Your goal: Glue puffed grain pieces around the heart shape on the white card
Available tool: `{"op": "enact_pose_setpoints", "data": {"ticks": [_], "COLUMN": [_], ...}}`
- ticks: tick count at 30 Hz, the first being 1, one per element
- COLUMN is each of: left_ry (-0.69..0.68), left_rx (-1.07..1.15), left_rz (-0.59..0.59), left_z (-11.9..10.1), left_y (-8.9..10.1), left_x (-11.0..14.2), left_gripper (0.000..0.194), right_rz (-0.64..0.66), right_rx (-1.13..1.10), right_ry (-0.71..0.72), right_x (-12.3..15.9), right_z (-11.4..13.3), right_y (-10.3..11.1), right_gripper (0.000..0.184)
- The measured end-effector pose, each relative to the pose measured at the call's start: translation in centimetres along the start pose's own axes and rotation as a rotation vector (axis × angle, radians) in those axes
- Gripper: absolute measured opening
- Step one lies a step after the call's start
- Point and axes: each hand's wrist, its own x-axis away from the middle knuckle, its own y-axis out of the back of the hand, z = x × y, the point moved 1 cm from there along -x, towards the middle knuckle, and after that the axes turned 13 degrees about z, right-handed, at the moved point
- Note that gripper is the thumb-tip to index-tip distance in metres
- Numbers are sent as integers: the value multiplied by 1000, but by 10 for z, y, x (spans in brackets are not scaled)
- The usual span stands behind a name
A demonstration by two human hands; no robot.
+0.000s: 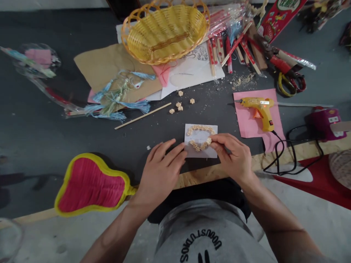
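A small white paper card (pixel 201 137) lies near the table's front edge with a ring of little beige flower pieces (pixel 199 128) stuck on it. My left hand (pixel 161 170) lies flat with its fingers stretched out, pressing the card's left edge. My right hand (pixel 233 155) pinches one small beige flower (pixel 209 140) at the ring's right side. Several loose flowers (pixel 179 105) lie on the dark table behind the card.
A yellow glue gun (pixel 260 109) rests on pink paper (pixel 248 124) to the right, its black cord (pixel 285 153) trailing off the edge. A yellow wicker basket (pixel 164 31), papers, blue tassels (pixel 120 104), a thin wooden stick (pixel 142 115) and scissors (pixel 289 78) sit behind. A red fan (pixel 90 186) lies front left.
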Motion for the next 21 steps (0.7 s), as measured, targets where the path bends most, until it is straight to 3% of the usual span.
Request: {"op": "enact_pose_setpoints", "data": {"ticks": [8, 13, 21], "left_ry": [-59, -58, -66], "left_rx": [1, 61, 84], "left_rz": [41, 40, 18], "left_z": [-17, -19, -15], "left_y": [-16, -22, -22], "left_x": [10, 11, 10], "left_gripper": [32, 33, 31], "right_rz": [112, 164, 277], "right_rx": [343, 466, 548], "right_ry": [116, 99, 26], "right_x": [2, -1, -10], "right_z": [5, 8, 15], "right_y": [-13, -20, -13], "right_gripper": [15, 11, 13]}}
